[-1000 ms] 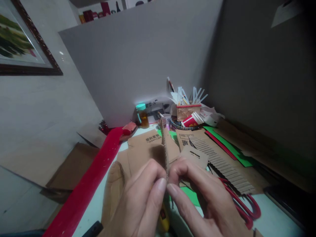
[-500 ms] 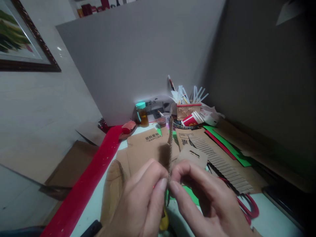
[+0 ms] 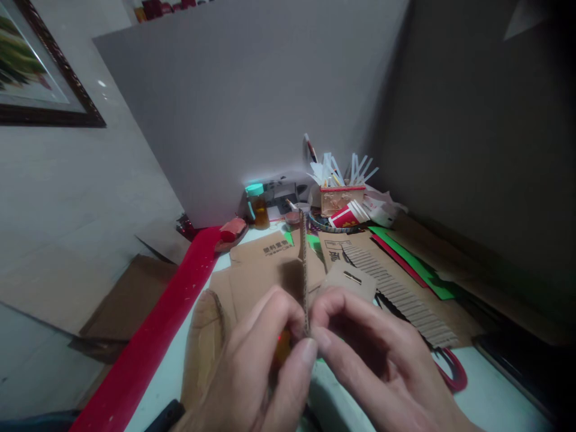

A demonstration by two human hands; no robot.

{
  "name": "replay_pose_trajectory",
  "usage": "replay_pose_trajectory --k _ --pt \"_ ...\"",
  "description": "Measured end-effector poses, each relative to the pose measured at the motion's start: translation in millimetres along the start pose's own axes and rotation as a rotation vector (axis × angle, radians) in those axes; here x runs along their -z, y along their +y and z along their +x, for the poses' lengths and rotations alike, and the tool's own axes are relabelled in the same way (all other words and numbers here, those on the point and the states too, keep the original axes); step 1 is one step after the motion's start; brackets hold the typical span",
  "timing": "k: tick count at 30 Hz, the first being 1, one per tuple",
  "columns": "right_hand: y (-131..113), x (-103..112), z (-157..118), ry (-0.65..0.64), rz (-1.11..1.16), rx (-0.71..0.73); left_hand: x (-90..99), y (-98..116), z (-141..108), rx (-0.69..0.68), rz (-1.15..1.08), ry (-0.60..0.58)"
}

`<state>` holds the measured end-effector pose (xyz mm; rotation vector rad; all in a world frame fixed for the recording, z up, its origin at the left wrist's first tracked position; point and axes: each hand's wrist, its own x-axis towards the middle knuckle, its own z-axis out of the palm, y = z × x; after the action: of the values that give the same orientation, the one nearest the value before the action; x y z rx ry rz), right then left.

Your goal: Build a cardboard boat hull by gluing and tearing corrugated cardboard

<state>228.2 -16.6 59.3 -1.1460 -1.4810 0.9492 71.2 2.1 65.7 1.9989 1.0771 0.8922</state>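
A piece of corrugated cardboard point(image 3: 304, 270) stands edge-on to me, upright between my two hands. My left hand point(image 3: 265, 354) pinches its lower end from the left, thumb and bent index finger close together. From the right, my right hand point(image 3: 373, 354) pinches the same end, its thumb tip beside the left thumb. Beneath and beyond the hands lie flat cardboard sheets point(image 3: 258, 273), one with printed characters. A smaller cardboard piece with a slot point(image 3: 348, 282) lies just past my right hand. Red scissor handles point(image 3: 454, 375) show partly behind that hand.
A curved cardboard piece point(image 3: 202, 342) lies left, beside a long red strip point(image 3: 148, 330). At the back stand a teal-lidded bottle point(image 3: 257, 207), a box of white strips point(image 3: 342, 201) and a red paper cup point(image 3: 348, 215). A ridged cardboard strip point(image 3: 400, 294) and a dark flat object point(image 3: 517, 372) lie right.
The upright cardboard has shifted slightly left and its lower end is now hidden by the fingertips. My left thumb has moved right and down, close to the right thumb.
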Motion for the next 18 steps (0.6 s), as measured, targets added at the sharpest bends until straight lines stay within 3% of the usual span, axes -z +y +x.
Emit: replay_pose_trajectory --k 8,18 --pt "10 -2 2 -0.009 -0.004 0.063 -5.0 -2 0 -0.046 0.001 0.037" --pt "11 -3 -1 0.002 -0.039 0.094 -4.2 0 0 0.007 -0.022 0.045"
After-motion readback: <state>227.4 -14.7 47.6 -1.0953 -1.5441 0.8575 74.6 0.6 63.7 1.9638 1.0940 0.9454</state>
